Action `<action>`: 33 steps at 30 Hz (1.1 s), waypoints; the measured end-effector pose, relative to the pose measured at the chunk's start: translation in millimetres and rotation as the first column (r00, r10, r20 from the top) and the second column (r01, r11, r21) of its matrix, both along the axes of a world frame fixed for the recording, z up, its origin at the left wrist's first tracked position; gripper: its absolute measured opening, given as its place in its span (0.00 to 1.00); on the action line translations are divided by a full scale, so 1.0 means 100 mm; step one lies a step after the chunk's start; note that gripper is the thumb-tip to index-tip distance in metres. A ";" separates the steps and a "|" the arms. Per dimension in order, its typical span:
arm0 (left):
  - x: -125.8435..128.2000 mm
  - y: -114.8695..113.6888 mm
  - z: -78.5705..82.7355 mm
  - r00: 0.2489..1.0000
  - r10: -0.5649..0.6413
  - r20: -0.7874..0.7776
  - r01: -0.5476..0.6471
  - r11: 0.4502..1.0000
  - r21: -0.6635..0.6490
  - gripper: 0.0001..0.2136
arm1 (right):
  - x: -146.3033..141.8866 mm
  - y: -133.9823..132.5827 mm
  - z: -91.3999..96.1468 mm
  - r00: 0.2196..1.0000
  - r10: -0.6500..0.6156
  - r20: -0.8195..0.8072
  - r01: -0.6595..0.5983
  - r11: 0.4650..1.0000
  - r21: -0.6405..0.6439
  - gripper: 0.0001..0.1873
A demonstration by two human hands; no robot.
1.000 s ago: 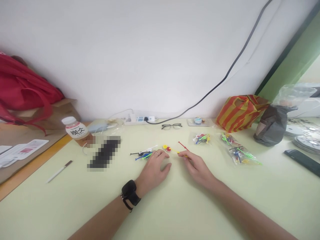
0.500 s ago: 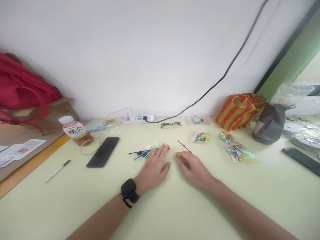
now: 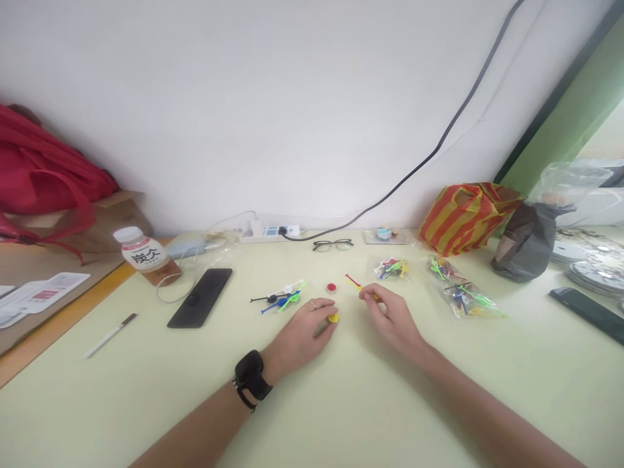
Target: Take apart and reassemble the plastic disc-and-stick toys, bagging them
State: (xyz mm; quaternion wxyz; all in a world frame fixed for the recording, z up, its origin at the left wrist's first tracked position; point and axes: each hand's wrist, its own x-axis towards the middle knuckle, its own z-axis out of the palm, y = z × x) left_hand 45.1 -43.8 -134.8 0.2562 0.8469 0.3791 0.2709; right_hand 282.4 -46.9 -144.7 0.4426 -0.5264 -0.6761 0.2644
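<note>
1. Left hand (image 3: 303,330), apart from the right: fingertips pinching one round yellow plastic disc (image 3: 333,318).
2. Right hand (image 3: 392,320): fingertips closed on one thin yellow plastic stick (image 3: 352,284).
3. Possible hazard: loosened left pinch, disc skidding into the round red plastic disc (image 3: 331,288) beyond.
4. White-capped clear plastic bottle (image 3: 147,257): black characters, first reading 炭; smaller print illegible.

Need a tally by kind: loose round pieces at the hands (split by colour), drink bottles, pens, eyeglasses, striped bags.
Red round piece: 1
Yellow round piece: 1
Drink bottle: 1
Pen: 1
Eyeglasses: 1
Striped bag: 1
Total: 6
</note>
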 end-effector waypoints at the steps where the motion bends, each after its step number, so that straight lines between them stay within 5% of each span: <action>1: 0.00 -0.01 0.00 1.000 -0.009 0.010 0.009 1.000 -0.013 0.08 | 0.00 0.01 0.01 0.997 0.014 -0.072 -0.016 0.999 -0.027 0.11; 6: 0.06 -0.06 0.05 0.985 0.010 0.175 0.033 0.970 -0.241 0.07 | -0.04 -0.02 0.14 0.899 0.043 -0.436 -0.144 0.969 -0.202 0.09; 10: 0.12 -0.06 0.05 0.918 0.090 0.386 0.127 0.855 -0.503 0.12 | -0.08 -0.12 0.29 0.799 0.074 -0.596 -0.293 0.914 -0.280 0.05; 14: 0.12 -0.02 0.04 0.865 0.144 0.481 0.185 0.799 -0.572 0.15 | -0.13 -0.17 0.34 0.829 0.165 -0.534 -0.348 0.900 -0.262 0.05; 25: 0.13 -0.03 0.09 0.869 0.083 0.487 0.187 0.857 -0.480 0.14 | -0.17 -0.19 0.27 0.917 0.287 -0.276 -0.337 0.929 -0.153 0.06; 33: 0.12 -0.04 0.11 0.862 0.069 0.502 0.225 0.836 -0.501 0.13 | -0.17 -0.21 0.24 0.950 0.280 -0.136 -0.292 0.953 -0.080 0.06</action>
